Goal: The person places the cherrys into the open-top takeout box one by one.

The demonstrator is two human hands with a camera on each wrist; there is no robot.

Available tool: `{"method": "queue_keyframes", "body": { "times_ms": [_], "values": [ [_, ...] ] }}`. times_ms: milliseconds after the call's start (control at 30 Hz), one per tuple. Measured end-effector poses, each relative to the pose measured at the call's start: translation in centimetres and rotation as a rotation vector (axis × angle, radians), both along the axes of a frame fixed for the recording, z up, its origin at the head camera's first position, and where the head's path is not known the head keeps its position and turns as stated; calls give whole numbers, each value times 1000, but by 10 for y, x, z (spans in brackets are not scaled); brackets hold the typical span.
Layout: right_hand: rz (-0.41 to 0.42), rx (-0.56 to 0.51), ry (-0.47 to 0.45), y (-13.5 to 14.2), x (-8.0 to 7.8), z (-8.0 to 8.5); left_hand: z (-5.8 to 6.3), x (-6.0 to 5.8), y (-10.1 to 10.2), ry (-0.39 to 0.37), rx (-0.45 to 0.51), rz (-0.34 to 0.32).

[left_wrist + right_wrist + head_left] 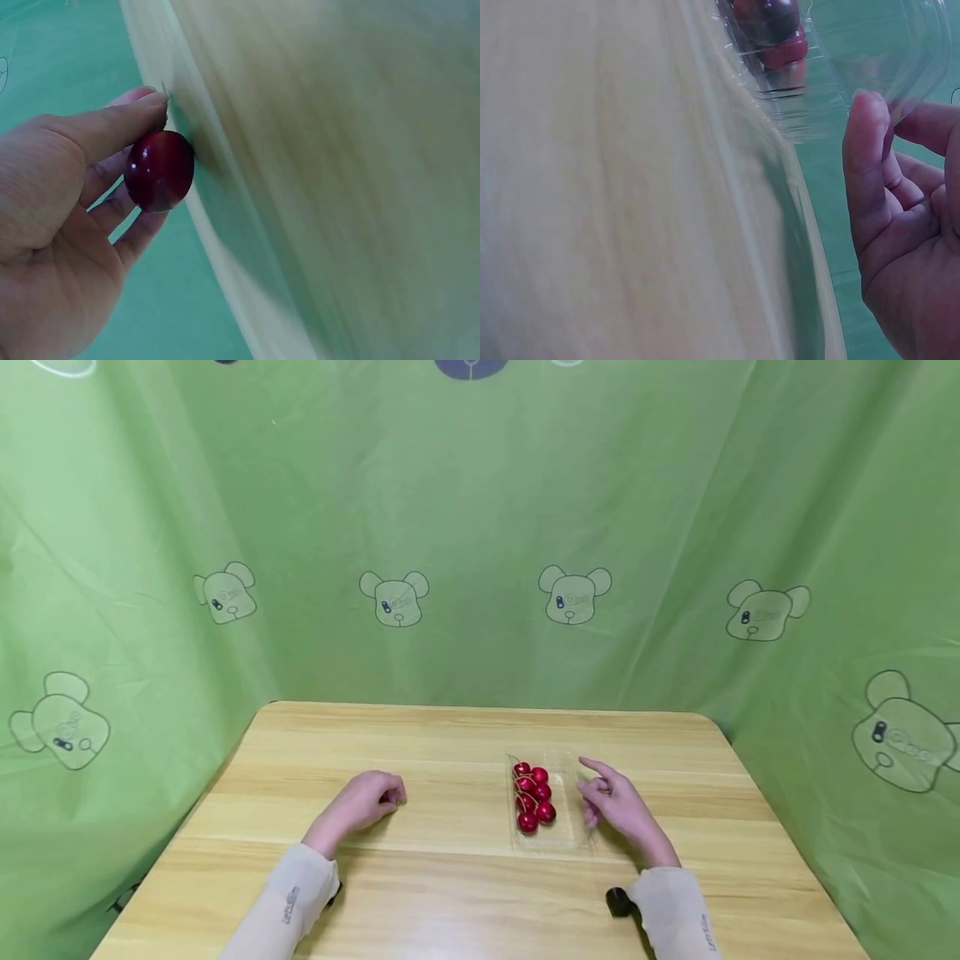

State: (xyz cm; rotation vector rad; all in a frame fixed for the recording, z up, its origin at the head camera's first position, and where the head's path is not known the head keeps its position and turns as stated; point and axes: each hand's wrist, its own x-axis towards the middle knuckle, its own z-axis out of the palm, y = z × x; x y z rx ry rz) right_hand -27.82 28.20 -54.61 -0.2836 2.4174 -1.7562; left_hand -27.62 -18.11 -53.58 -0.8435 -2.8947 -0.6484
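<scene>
A dark red cherry (159, 171) hangs below the fingertips of my left hand (362, 800), which pinches its stem between thumb and fingers. In the head view that cherry is hidden by the hand, which is low over the left half of the table. A clear plastic box (570, 810) sits right of centre, with several red cherries (527, 822) with stems grouped along its left side. Beside the box's right edge is my right hand (621, 806), its index finger extended and thumb close to the clear wall. Whether the thumb touches the plastic is unclear.
The wooden table (450, 893) has rounded far corners. Green curtains (480, 660) printed with bear heads hang behind it and on both sides. A black wrist device (619, 902) shows at the right cuff.
</scene>
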Motion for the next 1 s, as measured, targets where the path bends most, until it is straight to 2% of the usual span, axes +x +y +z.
{"method": "queue_keyframes", "body": {
  "times_ms": [367, 600, 1000],
  "values": [
    [-1, -13, -4, -1, 0, -1, -3, 2, 2, 61, 21, 40],
    [0, -17, -8, 0, 1, -2, -1, 5, 3, 43, 50, 94],
    [-4, -15, 1, -1, 1, -2, 6, 8, 7, 54, 157, 112]
  ]
}}
